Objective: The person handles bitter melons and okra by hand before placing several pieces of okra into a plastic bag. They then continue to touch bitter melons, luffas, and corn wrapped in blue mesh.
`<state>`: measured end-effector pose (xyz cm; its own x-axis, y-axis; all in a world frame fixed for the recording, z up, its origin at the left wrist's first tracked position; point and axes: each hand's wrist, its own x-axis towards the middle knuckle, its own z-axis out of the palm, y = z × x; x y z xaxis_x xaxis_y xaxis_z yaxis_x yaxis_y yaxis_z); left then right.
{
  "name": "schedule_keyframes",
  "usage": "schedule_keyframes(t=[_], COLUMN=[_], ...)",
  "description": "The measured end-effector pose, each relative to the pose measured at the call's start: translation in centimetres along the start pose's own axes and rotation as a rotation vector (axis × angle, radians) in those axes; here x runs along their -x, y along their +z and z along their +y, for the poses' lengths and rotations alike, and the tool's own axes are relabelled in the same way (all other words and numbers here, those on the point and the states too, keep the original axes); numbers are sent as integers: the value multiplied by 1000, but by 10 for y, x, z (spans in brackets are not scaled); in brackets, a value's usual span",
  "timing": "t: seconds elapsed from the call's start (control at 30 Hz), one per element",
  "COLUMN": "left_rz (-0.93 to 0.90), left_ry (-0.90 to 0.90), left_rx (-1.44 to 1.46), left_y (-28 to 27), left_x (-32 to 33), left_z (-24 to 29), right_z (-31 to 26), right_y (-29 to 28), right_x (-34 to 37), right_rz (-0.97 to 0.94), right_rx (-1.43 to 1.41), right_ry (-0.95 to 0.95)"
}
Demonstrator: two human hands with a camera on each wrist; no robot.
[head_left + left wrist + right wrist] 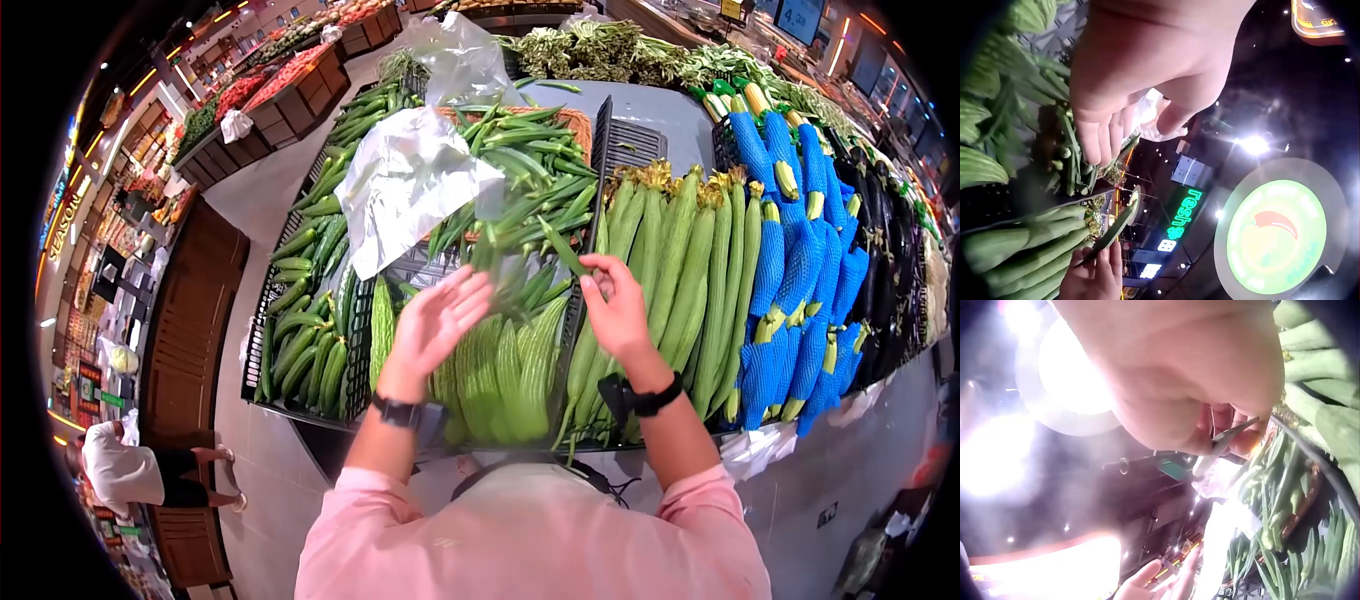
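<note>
My right hand (618, 308) pinches a single green okra pod (562, 246) between thumb and fingers, its tip pointing away from me. In the left wrist view the same pod stands up from the right hand (1094, 275). My left hand (443, 315) is held palm up to the left, its fingers extended and nothing gripped. Just beyond it, a crumpled clear plastic bag (405, 185) lies over the okra. Loose okra (530, 150) fills an orange-brown basket past both hands. Pale green bitter melons (500, 370) lie below the hands, partly blurred.
Cucumbers (315, 350) fill a black crate on the left. Long green gourds (690, 270) and blue-netted vegetables (790, 260) lie to the right, with eggplants (890, 260) beyond. Another plastic bag (465, 60) is at the back. A person in white (125, 465) stands in the left aisle.
</note>
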<state>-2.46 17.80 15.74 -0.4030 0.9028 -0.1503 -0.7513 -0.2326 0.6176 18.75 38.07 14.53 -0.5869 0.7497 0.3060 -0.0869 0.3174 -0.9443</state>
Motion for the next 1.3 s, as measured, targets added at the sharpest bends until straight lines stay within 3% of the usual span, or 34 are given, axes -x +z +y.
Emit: schedule_keyframes(t=[0.03, 0.13, 0.33, 0.6, 0.8, 0.9, 1.0, 1.13, 1.2, 1.3], left_rz=[26, 80, 17, 78, 129, 145, 124, 111, 79, -2], left_ry=[-12, 7, 157, 198, 219, 226, 230, 256, 312, 370], left_rx=[65, 194, 296, 294, 294, 284, 262, 211, 179, 175], left_y=[-16, -54, -84, -99, -111, -112, -111, -118, -119, -122], left_x=[20, 62, 116, 170, 189, 192, 192, 194, 200, 209], left_z=[5, 14, 37, 31, 23, 23, 24, 38, 52, 67], right_z=[1, -7, -5, 67, 67, 62, 46, 46, 43, 28], right_y=[7, 24, 39, 41, 31, 31, 29, 20, 15, 16], right_x=[-9, -44, -145, -189, -193, -188, -177, -181, -181, -183], right_rz=[-16, -2, 115, 172, 196, 93, 6, -115, -142, -166], right_rx=[-21, 85, 459, 578, 822, 932, 990, 967, 799, 838], right_ry=[46, -69, -486, -410, -280, -68, -67, -251, -373, -529])
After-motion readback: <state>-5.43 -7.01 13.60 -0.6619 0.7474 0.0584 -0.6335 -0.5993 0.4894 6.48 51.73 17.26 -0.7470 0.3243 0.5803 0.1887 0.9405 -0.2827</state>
